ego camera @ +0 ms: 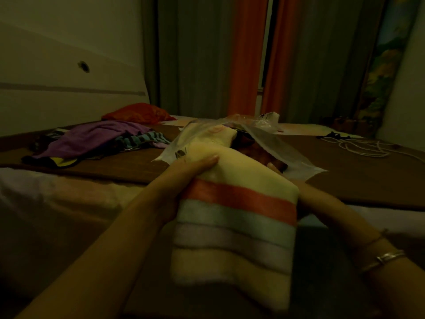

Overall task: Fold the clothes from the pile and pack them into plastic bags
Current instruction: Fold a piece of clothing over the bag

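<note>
Orange curtains (247, 65), white coiled cord (361, 147) on brown bed cover (368, 180), painted panel (379, 72) leaning at right wall.

Both forearms are left bare, no sleeves being seen. A thin silver-coloured metal bangle (383, 259) and a finer thread-like bracelet (377, 237) are worn on the right wrist

Both hands, left hand (184, 171) uppermost, hold a striped folded towel (234, 217) entering a plastic bag (264, 139).
</note>
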`<state>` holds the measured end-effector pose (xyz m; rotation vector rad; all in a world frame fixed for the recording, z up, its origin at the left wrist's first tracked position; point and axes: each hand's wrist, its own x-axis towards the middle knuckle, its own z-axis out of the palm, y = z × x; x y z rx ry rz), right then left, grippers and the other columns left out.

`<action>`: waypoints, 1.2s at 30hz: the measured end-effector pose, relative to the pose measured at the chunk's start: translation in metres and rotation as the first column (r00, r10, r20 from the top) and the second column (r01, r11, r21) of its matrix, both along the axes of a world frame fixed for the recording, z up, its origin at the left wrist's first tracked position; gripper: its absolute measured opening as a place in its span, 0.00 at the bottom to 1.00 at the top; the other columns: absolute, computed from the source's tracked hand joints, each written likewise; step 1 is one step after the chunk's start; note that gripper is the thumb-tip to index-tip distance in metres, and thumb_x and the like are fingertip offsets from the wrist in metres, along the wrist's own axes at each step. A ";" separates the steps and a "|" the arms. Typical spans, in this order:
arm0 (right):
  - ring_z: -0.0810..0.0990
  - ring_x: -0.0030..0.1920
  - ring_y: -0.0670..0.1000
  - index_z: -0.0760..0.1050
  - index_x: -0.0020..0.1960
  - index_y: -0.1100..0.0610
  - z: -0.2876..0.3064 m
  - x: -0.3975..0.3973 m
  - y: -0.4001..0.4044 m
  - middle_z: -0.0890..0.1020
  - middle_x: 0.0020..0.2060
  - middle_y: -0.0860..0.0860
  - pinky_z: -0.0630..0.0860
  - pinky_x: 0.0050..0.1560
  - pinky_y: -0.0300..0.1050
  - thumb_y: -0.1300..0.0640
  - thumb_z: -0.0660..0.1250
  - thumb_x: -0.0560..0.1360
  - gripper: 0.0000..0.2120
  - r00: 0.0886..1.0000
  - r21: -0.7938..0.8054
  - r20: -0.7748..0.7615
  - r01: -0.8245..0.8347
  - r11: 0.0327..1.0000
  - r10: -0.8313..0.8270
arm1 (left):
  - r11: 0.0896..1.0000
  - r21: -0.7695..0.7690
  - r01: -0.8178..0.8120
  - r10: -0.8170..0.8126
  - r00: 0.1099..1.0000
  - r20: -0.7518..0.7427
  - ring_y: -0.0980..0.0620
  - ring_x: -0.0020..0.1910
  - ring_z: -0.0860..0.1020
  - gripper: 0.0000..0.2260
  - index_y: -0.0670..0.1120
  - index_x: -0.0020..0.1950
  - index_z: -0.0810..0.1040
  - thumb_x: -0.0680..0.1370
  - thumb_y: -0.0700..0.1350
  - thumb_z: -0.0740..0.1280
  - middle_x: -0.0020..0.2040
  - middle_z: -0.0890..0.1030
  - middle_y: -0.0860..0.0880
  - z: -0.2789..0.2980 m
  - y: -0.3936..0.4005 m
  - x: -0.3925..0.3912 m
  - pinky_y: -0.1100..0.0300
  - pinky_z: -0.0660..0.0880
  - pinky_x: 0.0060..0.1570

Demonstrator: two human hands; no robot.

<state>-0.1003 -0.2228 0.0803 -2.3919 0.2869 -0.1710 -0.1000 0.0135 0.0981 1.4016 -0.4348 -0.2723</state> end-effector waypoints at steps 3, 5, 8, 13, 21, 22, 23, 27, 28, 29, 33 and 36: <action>0.76 0.49 0.57 0.75 0.56 0.55 0.003 -0.015 0.003 0.79 0.52 0.61 0.72 0.53 0.50 0.42 0.53 0.80 0.20 0.992 0.542 -0.060 -0.062 0.838 0.111 | 0.998 -0.020 -0.055 0.055 0.998 -0.011 0.52 0.36 0.84 0.02 0.53 0.44 0.77 0.75 0.48 0.69 0.35 0.85 0.50 0.004 0.001 0.000 0.55 0.81 0.38; 0.78 0.54 0.58 0.77 0.57 0.55 0.005 -0.021 -0.004 0.81 0.52 0.60 0.72 0.56 0.56 0.30 0.48 0.73 0.34 0.955 0.756 -0.063 -0.144 0.638 0.290 | 0.996 -0.001 -0.092 0.092 0.995 -0.029 0.52 0.34 0.84 0.03 0.52 0.44 0.76 0.75 0.47 0.69 0.33 0.84 0.50 0.005 0.001 0.001 0.56 0.81 0.37; 0.80 0.56 0.60 0.74 0.61 0.52 0.011 -0.029 -0.006 0.82 0.55 0.58 0.79 0.53 0.55 0.32 0.70 0.63 0.33 0.923 0.797 0.045 -0.263 0.543 0.382 | 0.990 0.008 -0.142 0.143 0.987 -0.067 0.50 0.33 0.82 0.06 0.52 0.44 0.73 0.76 0.44 0.69 0.33 0.83 0.48 0.007 0.001 0.003 0.57 0.80 0.33; 0.80 0.52 0.59 0.72 0.59 0.56 0.015 -0.029 -0.008 0.78 0.55 0.59 0.80 0.43 0.51 0.57 0.67 0.69 0.20 0.974 0.803 0.094 -0.198 0.562 0.207 | 0.940 0.072 -0.333 0.336 0.941 -0.030 0.49 0.47 0.76 0.21 0.41 0.65 0.69 0.74 0.38 0.71 0.44 0.73 0.48 0.007 -0.001 0.007 0.53 0.79 0.44; 0.77 0.55 0.55 0.67 0.60 0.43 0.018 -0.026 0.001 0.70 0.58 0.48 0.81 0.38 0.41 0.74 0.67 0.68 0.32 0.890 0.510 0.335 -0.447 0.735 0.308 | 0.912 0.386 -0.137 0.069 0.980 0.185 0.48 0.54 0.76 0.30 0.49 0.67 0.70 0.69 0.32 0.73 0.62 0.70 0.47 0.004 0.001 0.011 0.57 0.81 0.47; 0.76 0.55 0.53 0.67 0.61 0.43 0.017 -0.028 0.004 0.69 0.58 0.46 0.81 0.39 0.40 0.74 0.67 0.68 0.32 0.871 0.414 0.322 -0.482 0.773 0.371 | 0.874 0.460 -0.154 0.056 0.974 0.221 0.49 0.54 0.75 0.32 0.49 0.68 0.69 0.68 0.32 0.74 0.61 0.70 0.47 0.004 -0.001 0.010 0.58 0.80 0.45; 0.76 0.54 0.51 0.67 0.61 0.44 0.015 -0.028 0.006 0.69 0.56 0.45 0.80 0.40 0.38 0.73 0.68 0.69 0.31 0.869 0.318 0.296 -0.481 0.817 0.396 | 0.837 0.516 -0.183 0.057 0.966 0.250 0.49 0.54 0.76 0.32 0.49 0.69 0.69 0.68 0.32 0.74 0.61 0.71 0.47 0.004 -0.002 0.009 0.60 0.80 0.42; 0.77 0.49 0.49 0.71 0.49 0.47 0.009 -0.021 0.009 0.75 0.49 0.48 0.79 0.46 0.45 0.67 0.72 0.68 0.19 0.889 0.022 0.321 -0.352 0.936 0.327 | 0.733 0.613 -0.295 0.053 0.923 0.380 0.53 0.43 0.78 0.18 0.44 0.58 0.77 0.70 0.33 0.72 0.47 0.78 0.47 0.003 0.004 0.015 0.64 0.75 0.34; 0.77 0.49 0.51 0.72 0.47 0.48 0.008 -0.018 0.007 0.75 0.49 0.51 0.79 0.47 0.48 0.65 0.73 0.68 0.17 0.890 -0.044 0.348 -0.298 0.954 0.294 | 0.717 0.607 -0.343 0.071 0.902 0.426 0.54 0.41 0.78 0.14 0.45 0.53 0.78 0.70 0.33 0.71 0.44 0.79 0.48 0.004 0.008 0.017 0.64 0.75 0.34; 0.77 0.49 0.53 0.73 0.45 0.48 0.008 -0.015 0.005 0.74 0.49 0.53 0.79 0.48 0.51 0.63 0.74 0.67 0.15 0.887 -0.066 0.381 -0.254 0.965 0.259 | 0.714 0.587 -0.381 0.102 0.886 0.452 0.54 0.39 0.78 0.12 0.46 0.49 0.79 0.70 0.32 0.70 0.42 0.79 0.48 0.004 0.013 0.020 0.64 0.74 0.33; 0.81 0.50 0.46 0.75 0.50 0.45 0.009 -0.011 0.013 0.79 0.52 0.49 0.79 0.44 0.39 0.59 0.72 0.69 0.14 0.846 0.380 0.513 -0.378 0.844 0.147 | 0.834 0.402 -0.378 0.194 0.883 0.428 0.51 0.42 0.80 0.10 0.47 0.46 0.80 0.70 0.34 0.73 0.43 0.80 0.47 0.004 0.024 0.029 0.61 0.78 0.37; 0.84 0.48 0.48 0.73 0.56 0.47 0.007 -0.002 0.023 0.82 0.51 0.50 0.81 0.42 0.42 0.52 0.69 0.67 0.18 0.889 0.634 0.412 -0.437 0.639 0.199 | 0.958 0.127 -0.259 0.233 0.954 0.188 0.47 0.53 0.81 0.23 0.46 0.60 0.78 0.66 0.42 0.75 0.53 0.82 0.44 -0.004 0.019 0.034 0.53 0.80 0.49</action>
